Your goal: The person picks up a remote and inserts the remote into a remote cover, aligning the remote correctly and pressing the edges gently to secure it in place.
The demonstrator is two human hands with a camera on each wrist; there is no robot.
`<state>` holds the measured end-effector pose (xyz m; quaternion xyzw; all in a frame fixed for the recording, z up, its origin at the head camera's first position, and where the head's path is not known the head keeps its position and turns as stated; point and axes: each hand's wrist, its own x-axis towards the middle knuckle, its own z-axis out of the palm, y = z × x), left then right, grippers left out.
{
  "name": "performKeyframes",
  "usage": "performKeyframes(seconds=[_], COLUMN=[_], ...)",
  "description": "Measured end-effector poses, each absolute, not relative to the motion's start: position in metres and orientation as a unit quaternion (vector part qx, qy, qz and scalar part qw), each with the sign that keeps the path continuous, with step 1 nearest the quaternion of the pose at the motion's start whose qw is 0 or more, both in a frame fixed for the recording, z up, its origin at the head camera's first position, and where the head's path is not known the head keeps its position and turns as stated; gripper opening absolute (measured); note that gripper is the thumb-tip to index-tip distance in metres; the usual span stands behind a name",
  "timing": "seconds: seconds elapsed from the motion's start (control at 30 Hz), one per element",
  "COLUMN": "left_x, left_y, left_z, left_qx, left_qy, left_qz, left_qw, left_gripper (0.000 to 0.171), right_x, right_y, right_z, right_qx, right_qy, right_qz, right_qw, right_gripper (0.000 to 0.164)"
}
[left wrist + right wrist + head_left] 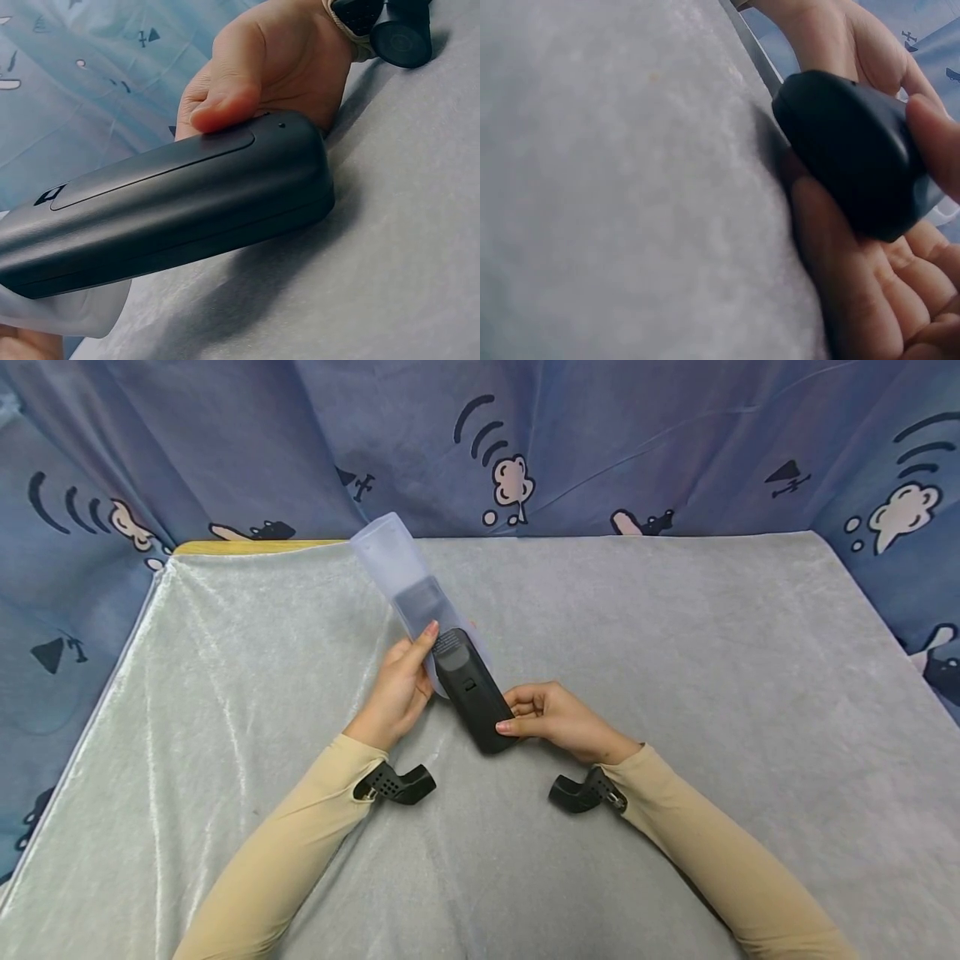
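A black remote control (476,702) lies slanted between the hands, its back with a small latch mark facing up. My right hand (562,722) pinches its near end between thumb and fingers. My left hand (396,692) holds a translucent whitish sleeve (384,556), thumb on top, close to the remote's far end. A greyish patch shows through the sleeve's middle. In the left wrist view, the remote's far end (45,255) overlaps the sleeve's rim (105,307). From the right wrist, the remote's rounded near end (847,150) shows between thumb and fingers (847,277).
A pale grey velvety cloth (712,652) covers the table under both hands. Blue patterned curtains (585,443) stand behind and at the sides. A yellow strip (247,547) shows along the back left edge. Black camera mounts (405,783) sit on both wrists.
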<state>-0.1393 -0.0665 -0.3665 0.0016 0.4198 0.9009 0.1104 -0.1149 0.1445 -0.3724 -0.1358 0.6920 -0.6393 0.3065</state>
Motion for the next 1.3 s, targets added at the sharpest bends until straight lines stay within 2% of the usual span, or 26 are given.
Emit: performKeyframes(seconds=[0.2,1.3], left_x=[-0.1385,-0.1339], left_y=[-0.0664,-0.0603], left_z=[-0.3674,-0.3718], left_qx=[0.022,0.017], left_qy=[0.420,0.439], left_qz=[0.900,0.886], left_qw=[0.118,0.148], left_gripper=[0.020,0.014], right_x=[-0.1144,-0.1147], right_y=[0.1439,0.1446], right_z=[-0.3707,-0.3717], right_qx=[-0.131,-0.128], right_qy=[0.695,0.680], right_qz=[-0.637,-0.653], right_qw=[0.307,0.308], right_gripper=[0.026,0.025])
